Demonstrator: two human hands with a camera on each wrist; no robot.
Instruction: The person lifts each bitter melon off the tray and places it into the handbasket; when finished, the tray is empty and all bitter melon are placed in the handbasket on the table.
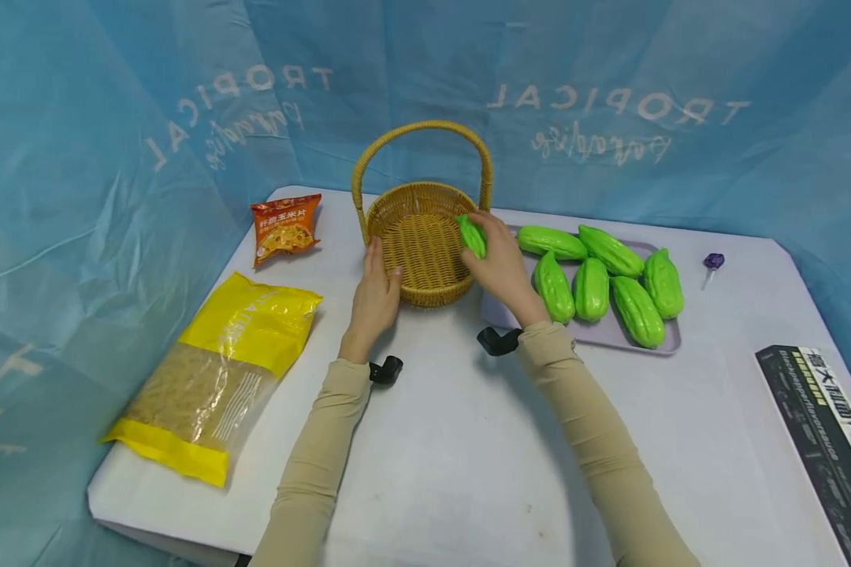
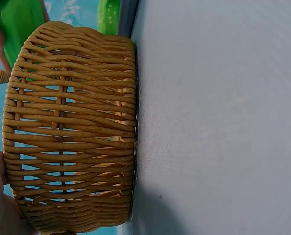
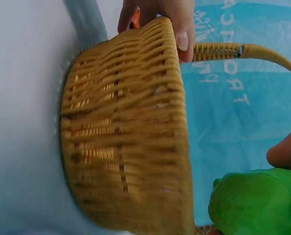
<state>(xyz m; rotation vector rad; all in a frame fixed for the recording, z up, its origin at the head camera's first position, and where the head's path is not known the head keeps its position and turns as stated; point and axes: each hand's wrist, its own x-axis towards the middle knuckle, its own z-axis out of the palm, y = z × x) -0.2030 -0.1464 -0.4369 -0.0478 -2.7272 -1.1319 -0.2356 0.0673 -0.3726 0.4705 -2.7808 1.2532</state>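
Step in hand, as I read it: moving a green melon (image 1: 472, 238) from tray to basket, before release. Your right hand (image 1: 502, 264) has it pinched, fingers curled on it; in the head view it sits at the right side of the basket (image 1: 429, 297). Both wrist views put it above rim level, so I'd call it not yet set down.

Your left hand (image 1: 373, 303) is on the basket's left side: fingers fairly straight along the outside, thumb over the rim, so I read it as a steadying hold. Basket is upright on the table (image 1: 440, 441), handle (image 1: 425, 126) up.

Six other melons (image 1: 592, 289) lie on the tray (image 1: 495, 312), just right of the basket.

Next move calls for: bring the melon in past the right rim, lower it to the woven floor, then spread the right fingers. Don't drop it from rim height; it could roll. Watch the handle's right base, it's just beside your right hand and easy to clip. Left hold should take any nudge.
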